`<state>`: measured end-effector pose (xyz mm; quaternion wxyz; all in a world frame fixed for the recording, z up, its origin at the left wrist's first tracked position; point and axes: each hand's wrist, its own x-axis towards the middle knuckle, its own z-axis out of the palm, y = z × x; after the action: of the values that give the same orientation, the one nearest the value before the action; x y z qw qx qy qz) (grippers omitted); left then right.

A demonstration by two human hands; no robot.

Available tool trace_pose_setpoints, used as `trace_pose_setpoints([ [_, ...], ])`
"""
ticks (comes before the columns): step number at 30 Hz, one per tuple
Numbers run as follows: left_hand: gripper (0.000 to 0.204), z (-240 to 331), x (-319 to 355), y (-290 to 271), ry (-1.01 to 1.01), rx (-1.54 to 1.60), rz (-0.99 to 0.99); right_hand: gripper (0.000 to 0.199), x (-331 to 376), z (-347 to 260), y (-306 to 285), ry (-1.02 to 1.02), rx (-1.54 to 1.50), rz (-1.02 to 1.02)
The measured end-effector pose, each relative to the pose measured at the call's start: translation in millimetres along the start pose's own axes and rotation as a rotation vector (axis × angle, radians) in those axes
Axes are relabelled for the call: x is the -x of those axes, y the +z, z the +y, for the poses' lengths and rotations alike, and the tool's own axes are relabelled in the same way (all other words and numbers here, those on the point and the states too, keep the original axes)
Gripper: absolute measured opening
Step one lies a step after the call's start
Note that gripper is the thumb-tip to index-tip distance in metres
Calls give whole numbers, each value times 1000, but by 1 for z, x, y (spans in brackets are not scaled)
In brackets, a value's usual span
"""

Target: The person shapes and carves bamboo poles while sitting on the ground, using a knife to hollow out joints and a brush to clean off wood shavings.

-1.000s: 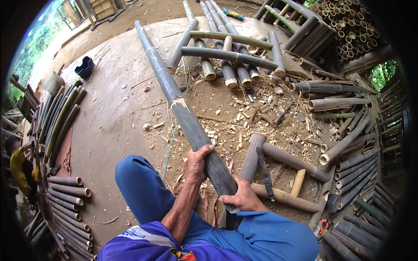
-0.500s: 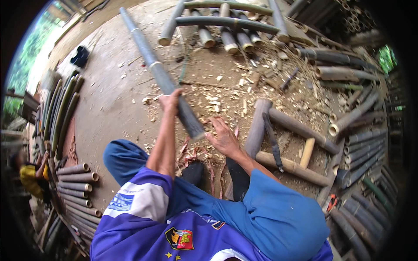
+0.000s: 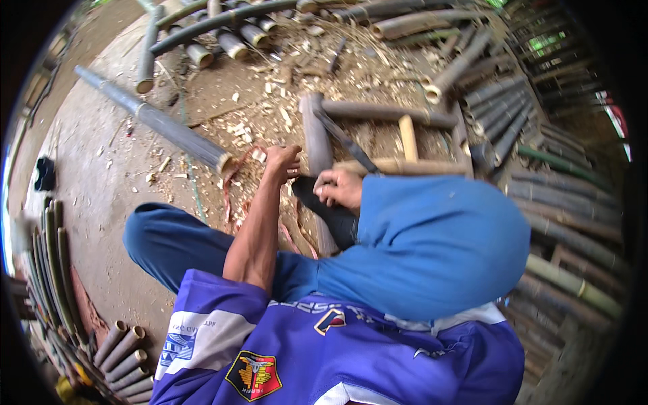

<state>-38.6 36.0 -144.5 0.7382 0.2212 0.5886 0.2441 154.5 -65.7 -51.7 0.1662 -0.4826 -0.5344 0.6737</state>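
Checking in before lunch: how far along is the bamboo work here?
Done: wood chips litter the ground, and cut bamboo sections lie stacked. In hand: the left hand is by the cut end of the long dark pole; the right hand rests near a dark blade. Left: uncut poles piled on the right.

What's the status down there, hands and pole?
Left hand off the bamboo pole, fingers curled just past its cut end. Right hand closed on a dark tool at the knee. Wood chips scattered ahead.
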Motion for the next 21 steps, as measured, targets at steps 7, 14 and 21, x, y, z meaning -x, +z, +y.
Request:
trace_pose_setpoints([
  [7, 63, -76, 46, 42, -339, -316, -67, 12, 85, -24, 23, 61, 9, 223],
  [14, 58, -106, 34, 32, 12, -291, -37, 53, 27, 54, -34, 10, 852, 1079],
  [21, 61, -84, 33, 57, 69, -434, -28, 40, 28, 83, -104, 55, 1162, 850],
])
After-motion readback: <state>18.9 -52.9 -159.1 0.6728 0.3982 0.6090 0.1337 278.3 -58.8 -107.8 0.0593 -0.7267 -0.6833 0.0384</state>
